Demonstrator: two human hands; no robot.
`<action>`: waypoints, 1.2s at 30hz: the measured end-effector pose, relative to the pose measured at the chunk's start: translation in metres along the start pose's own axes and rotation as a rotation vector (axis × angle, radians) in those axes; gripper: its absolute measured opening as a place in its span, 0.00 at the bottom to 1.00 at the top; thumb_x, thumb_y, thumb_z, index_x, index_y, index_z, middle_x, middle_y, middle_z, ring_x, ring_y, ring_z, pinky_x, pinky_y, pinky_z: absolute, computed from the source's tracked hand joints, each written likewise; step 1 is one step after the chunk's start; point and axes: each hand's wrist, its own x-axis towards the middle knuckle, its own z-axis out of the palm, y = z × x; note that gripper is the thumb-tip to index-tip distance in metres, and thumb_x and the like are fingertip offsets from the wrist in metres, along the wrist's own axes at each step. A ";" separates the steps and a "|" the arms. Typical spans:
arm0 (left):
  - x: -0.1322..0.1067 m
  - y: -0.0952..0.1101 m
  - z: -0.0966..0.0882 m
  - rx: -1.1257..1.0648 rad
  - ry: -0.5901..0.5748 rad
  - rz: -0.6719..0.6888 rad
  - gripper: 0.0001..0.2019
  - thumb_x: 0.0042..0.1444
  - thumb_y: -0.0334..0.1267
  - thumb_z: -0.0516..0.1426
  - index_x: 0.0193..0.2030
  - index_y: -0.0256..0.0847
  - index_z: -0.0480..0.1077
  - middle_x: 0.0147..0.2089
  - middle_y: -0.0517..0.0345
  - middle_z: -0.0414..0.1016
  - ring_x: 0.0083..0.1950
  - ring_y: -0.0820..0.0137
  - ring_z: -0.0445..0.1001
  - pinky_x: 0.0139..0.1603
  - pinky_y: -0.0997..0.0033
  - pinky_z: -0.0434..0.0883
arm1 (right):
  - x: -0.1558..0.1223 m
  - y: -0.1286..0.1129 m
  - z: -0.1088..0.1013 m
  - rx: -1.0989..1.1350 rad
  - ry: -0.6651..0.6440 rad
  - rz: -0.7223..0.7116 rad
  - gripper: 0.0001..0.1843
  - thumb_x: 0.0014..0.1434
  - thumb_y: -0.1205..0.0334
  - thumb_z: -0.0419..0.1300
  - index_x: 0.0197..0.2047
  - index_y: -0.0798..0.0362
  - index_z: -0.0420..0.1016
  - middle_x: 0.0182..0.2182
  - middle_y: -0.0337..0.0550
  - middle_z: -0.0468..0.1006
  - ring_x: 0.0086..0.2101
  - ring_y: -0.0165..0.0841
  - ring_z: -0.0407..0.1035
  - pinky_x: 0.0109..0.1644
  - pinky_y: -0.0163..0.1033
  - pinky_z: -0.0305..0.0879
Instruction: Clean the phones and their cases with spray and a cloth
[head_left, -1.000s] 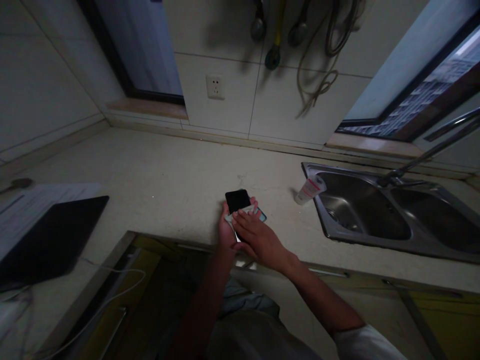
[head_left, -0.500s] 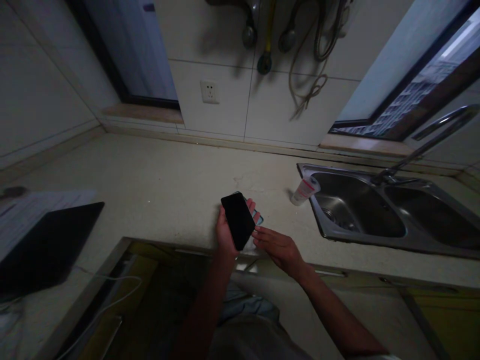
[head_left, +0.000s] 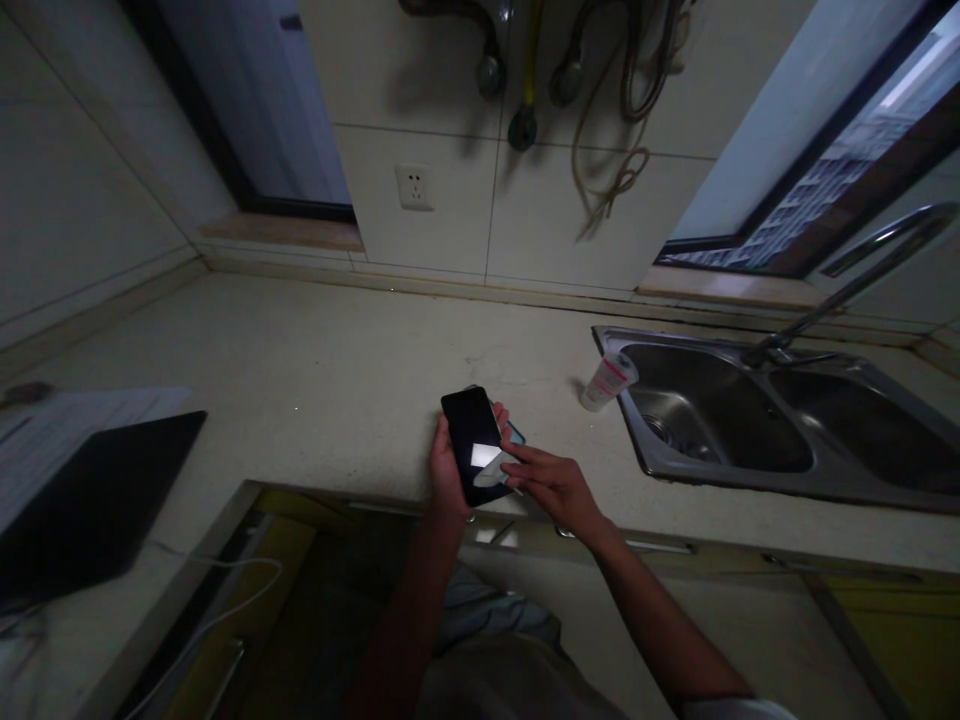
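Dim kitchen, pale stone counter (head_left: 315, 380), logged from my remote station.

1. Left hand (head_left: 448, 472): fingers wrapped round the edges of a black phone (head_left: 469, 430), which is held screen-up just above the counter's front edge.
2. Right hand (head_left: 559, 487): thumb and forefinger pinch a small white wipe (head_left: 491, 470) against the lower part of the screen.
3. Teal-edged thing (head_left: 517, 434) behind the phone, mostly hidden. I cannot tell what it is.

Risk, as I judge it: the phone sits at the counter lip on a one-handed hold. A hard press from the wipe could lever it loose and drop it to the floor.

4. Dark flat slab (head_left: 90, 490) on papers (head_left: 67, 415), far left.
5. White tube (head_left: 609, 380) lying just beside the sink (head_left: 720, 487). Contents: the left basin shows its drain; the right basin is too dark to read.
6. Tap (head_left: 862, 280), wall socket (head_left: 415, 187), hanging hoses (head_left: 607, 150).
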 end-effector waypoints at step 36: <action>0.005 -0.013 -0.020 0.081 -0.004 -0.206 0.29 0.67 0.55 0.44 0.48 0.29 0.74 0.40 0.36 0.81 0.38 0.58 0.82 0.41 0.61 0.78 | 0.003 0.020 -0.041 0.281 0.397 0.524 0.23 0.51 0.52 0.69 0.50 0.50 0.78 0.32 0.41 0.82 0.31 0.35 0.76 0.39 0.42 0.76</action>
